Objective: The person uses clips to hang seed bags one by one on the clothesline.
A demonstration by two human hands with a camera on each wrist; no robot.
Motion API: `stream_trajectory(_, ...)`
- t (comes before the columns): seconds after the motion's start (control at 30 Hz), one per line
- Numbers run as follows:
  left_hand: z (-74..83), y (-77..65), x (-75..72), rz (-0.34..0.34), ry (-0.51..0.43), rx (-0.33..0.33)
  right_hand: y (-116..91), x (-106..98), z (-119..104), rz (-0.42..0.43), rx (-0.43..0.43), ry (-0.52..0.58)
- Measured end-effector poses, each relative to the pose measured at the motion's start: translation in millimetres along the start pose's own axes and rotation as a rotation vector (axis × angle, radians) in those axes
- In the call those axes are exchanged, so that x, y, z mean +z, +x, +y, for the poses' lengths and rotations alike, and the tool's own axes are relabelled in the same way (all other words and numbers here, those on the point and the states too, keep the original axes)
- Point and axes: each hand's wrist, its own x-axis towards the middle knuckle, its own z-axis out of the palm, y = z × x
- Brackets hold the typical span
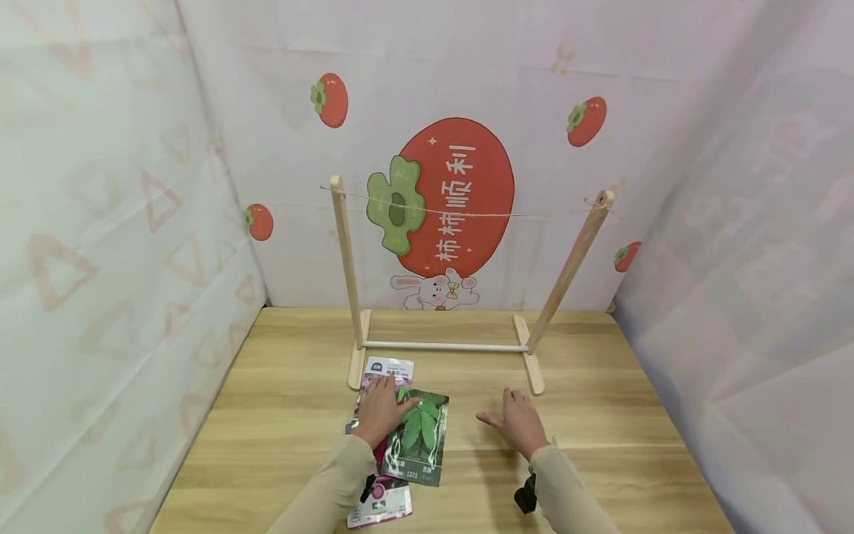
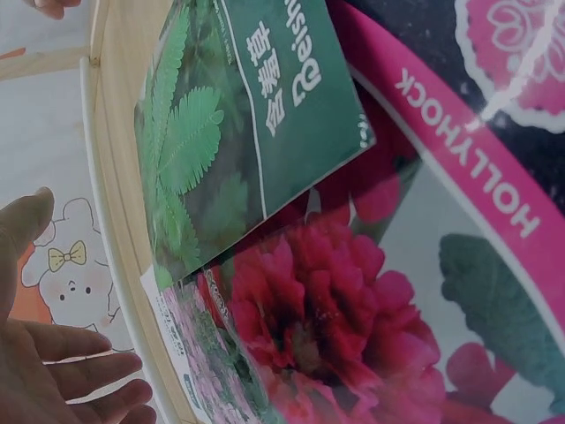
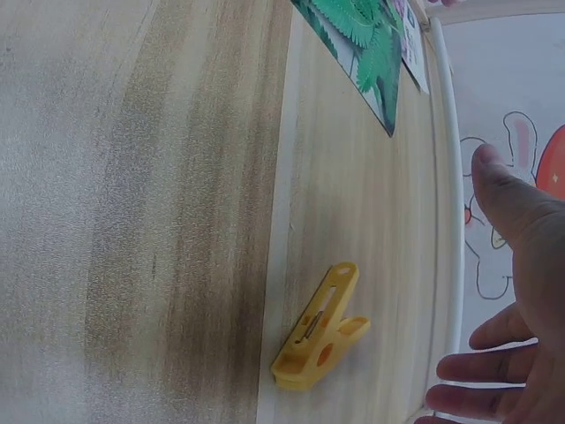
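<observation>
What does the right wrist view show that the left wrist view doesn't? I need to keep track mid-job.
Only the right wrist view shows the yellow clothes peg, lying on the table.

Only the left wrist view shows the hollyhock packet with its big red flower.

Both show the table, part of the green leaf packet, the white rod and the rabbit drawing behind it.

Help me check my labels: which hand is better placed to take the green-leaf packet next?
Probably the left hand: in the head view it partly overlaps the green-leaf packet, while the right hand is apart from it.
</observation>
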Motion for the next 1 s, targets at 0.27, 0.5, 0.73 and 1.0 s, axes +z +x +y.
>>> stream_trajectory(0.27,-5.5,3.1,10.7,0.04,0.037,0.008,1,8,2,-0.005,-0.005,-0.047)
stream_trajectory(0.5,-4.4,3.2,9.7,0.078,-0.006,0.007,7,10,2,-0.023,0.007,-0.036)
stream_trajectory(0.73,-5.7,4.0,14.8,0.005,-0.029,-0.058,9,13,5,-0.045,0.034,-0.037)
stream_trajectory(1.0,-10.5,6.8,21.0,-0.024,0.0,-0.049,7,18,9,-0.051,0.034,0.0)
